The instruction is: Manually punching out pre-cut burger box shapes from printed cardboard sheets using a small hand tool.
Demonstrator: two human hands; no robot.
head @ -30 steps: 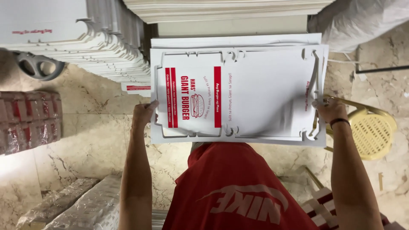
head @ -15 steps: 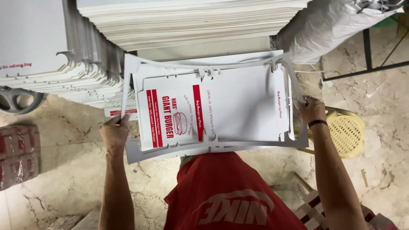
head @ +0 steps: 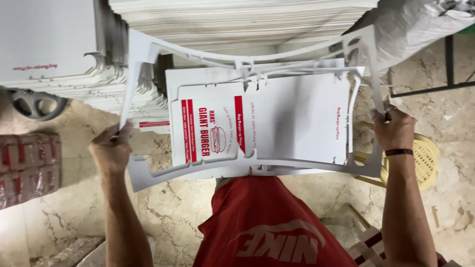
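My left hand grips the left side of a thin white cardboard waste frame. My right hand grips the same frame at its right edge, and the frame is lifted and bowed upward. Inside the frame's opening lies a flat die-cut white box blank with red bands and a burger drawing, resting on a low stack of similar sheets above my lap in red clothing.
Tall stacks of white cardboard sheets rise straight ahead and at the left. A grey plastic-wrapped bundle sits at the upper right, a yellow plastic stool at the right, red wrapped packs at the left on the marble floor.
The waste frame has come away from the box blank and risen. My left hand moved outward to the left and my right hand lifted its side.
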